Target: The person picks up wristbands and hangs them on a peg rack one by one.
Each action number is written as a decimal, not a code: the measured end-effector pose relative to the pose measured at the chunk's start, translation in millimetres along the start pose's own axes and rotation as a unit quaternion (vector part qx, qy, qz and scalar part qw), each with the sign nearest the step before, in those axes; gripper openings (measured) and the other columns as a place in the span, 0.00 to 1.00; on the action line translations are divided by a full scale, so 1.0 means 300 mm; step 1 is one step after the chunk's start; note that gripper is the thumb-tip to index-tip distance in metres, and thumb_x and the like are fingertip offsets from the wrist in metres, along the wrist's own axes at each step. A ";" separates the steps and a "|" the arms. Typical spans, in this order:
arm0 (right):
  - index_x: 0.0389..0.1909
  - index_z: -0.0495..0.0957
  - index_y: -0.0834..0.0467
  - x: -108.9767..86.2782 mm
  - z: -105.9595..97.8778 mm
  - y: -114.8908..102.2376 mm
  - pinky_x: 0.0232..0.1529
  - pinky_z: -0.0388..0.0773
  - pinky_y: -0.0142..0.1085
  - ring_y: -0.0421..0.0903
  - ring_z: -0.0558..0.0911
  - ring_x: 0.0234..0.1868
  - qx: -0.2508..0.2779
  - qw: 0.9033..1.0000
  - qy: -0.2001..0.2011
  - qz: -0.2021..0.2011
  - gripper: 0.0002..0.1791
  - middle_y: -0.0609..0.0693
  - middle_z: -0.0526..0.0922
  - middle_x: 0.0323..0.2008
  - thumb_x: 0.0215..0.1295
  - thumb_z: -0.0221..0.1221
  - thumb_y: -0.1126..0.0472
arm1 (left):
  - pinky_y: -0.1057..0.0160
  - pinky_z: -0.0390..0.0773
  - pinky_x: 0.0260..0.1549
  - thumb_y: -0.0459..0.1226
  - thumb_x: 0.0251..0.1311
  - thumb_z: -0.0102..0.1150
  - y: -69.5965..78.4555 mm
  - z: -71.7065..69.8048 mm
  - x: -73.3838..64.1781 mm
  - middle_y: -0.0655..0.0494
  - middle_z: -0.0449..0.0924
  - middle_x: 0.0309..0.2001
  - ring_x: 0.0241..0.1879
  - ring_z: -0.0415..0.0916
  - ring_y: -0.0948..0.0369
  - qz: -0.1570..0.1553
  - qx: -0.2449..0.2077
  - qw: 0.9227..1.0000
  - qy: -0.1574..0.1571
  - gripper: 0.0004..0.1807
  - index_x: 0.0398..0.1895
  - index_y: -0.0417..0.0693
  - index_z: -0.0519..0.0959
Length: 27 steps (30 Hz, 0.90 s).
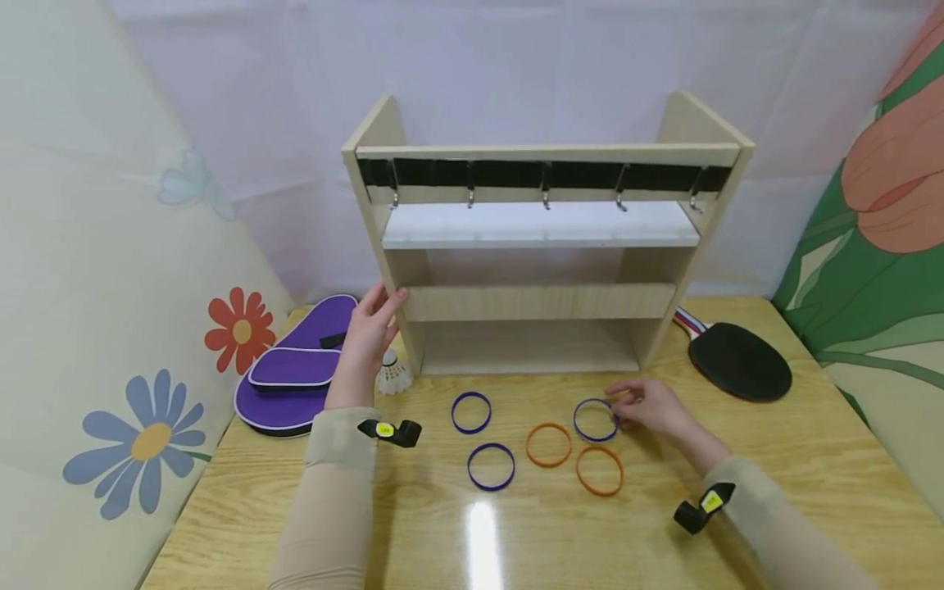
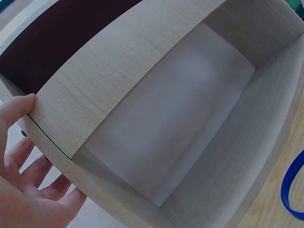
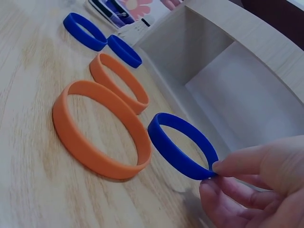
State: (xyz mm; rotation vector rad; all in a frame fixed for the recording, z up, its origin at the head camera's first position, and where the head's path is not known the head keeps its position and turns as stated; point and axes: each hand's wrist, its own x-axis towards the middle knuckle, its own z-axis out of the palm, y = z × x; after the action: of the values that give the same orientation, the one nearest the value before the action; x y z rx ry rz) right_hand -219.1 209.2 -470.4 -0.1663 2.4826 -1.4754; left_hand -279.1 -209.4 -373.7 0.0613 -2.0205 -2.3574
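A small wooden shelf rack (image 1: 542,303) stands at the back of the table. My left hand (image 1: 371,328) holds its left side panel, thumb on the front edge and the other fingers along the outer face (image 2: 40,190). Between the thumb and fingers of my right hand (image 1: 649,407) is the rim of a blue silicone wristband (image 3: 183,147), which appears tilted up at the pinched side. Beside it lie two orange wristbands (image 1: 548,445) (image 3: 102,130). Farther left on the table are two more blue wristbands (image 1: 471,412) (image 1: 491,467).
Several metal hooks (image 1: 546,187) hang from a black strip across the rack's top. A purple paddle case (image 1: 295,369) and a shuttlecock (image 1: 394,375) sit left of the rack. A black table tennis paddle (image 1: 740,360) lies to its right. Fabric walls border the table.
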 end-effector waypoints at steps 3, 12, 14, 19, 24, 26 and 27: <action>0.53 0.76 0.75 -0.003 -0.003 -0.008 0.29 0.84 0.32 0.41 0.83 0.25 0.013 1.000 -0.001 -0.001 0.19 0.57 0.84 0.31 0.60 0.61 0.73 | 0.52 0.56 0.75 0.41 0.72 0.53 0.000 0.000 0.000 0.50 0.57 0.76 0.72 0.58 0.56 0.002 -0.001 1.000 0.000 0.32 0.77 0.54 0.58; 0.55 0.73 0.78 -0.014 -0.006 -0.031 0.31 0.85 0.32 0.39 0.82 0.26 0.059 0.998 -0.013 -0.005 0.21 0.56 0.83 0.32 0.60 0.60 0.74 | 0.53 0.56 0.75 0.41 0.72 0.52 -0.006 0.003 0.003 0.50 0.56 0.77 0.73 0.57 0.56 0.003 -0.003 1.000 -0.001 0.32 0.77 0.56 0.58; 0.55 0.72 0.78 -0.014 -0.006 -0.038 0.32 0.85 0.32 0.38 0.82 0.27 0.066 0.998 -0.016 -0.002 0.22 0.55 0.83 0.32 0.61 0.59 0.74 | 0.53 0.56 0.75 0.41 0.72 0.52 -0.007 0.003 0.004 0.50 0.56 0.77 0.73 0.57 0.56 0.003 -0.005 1.000 0.000 0.32 0.77 0.55 0.57; 0.57 0.71 0.78 -0.017 -0.008 -0.057 0.33 0.86 0.33 0.39 0.83 0.28 0.086 0.996 -0.022 0.003 0.22 0.52 0.81 0.32 0.62 0.58 0.74 | 0.53 0.56 0.75 0.41 0.72 0.52 -0.006 0.007 -0.001 0.51 0.56 0.77 0.73 0.57 0.56 0.003 -0.005 1.000 0.000 0.32 0.77 0.55 0.57; 0.59 0.70 0.78 -0.016 -0.002 -0.077 0.36 0.86 0.32 0.38 0.83 0.29 0.114 0.993 -0.024 0.015 0.23 0.49 0.77 0.32 0.63 0.57 0.74 | 0.53 0.57 0.75 0.41 0.72 0.52 -0.002 0.006 -0.005 0.51 0.57 0.76 0.72 0.58 0.56 0.004 -0.004 1.000 0.004 0.32 0.77 0.55 0.58; 0.59 0.70 0.79 -0.014 0.001 -0.086 0.37 0.86 0.33 0.38 0.83 0.30 0.129 0.991 -0.026 0.020 0.23 0.48 0.76 0.32 0.63 0.56 0.74 | 0.53 0.57 0.74 0.40 0.72 0.52 -0.001 0.006 -0.004 0.50 0.58 0.76 0.72 0.58 0.56 0.004 -0.002 1.000 0.005 0.31 0.77 0.55 0.58; 0.59 0.69 0.79 -0.014 0.002 -0.091 0.38 0.86 0.33 0.38 0.83 0.30 0.134 0.990 -0.026 0.023 0.23 0.48 0.76 0.33 0.63 0.56 0.75 | 0.53 0.57 0.74 0.40 0.72 0.52 -0.001 0.006 -0.004 0.50 0.58 0.76 0.72 0.58 0.56 0.004 -0.001 1.000 0.006 0.31 0.77 0.55 0.59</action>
State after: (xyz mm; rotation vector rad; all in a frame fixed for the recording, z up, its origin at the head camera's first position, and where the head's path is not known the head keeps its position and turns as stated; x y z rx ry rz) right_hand -215.7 196.4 -446.0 -0.0970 2.2049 -1.7413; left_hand -278.0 -207.6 -373.8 0.0663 -2.0086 -2.3493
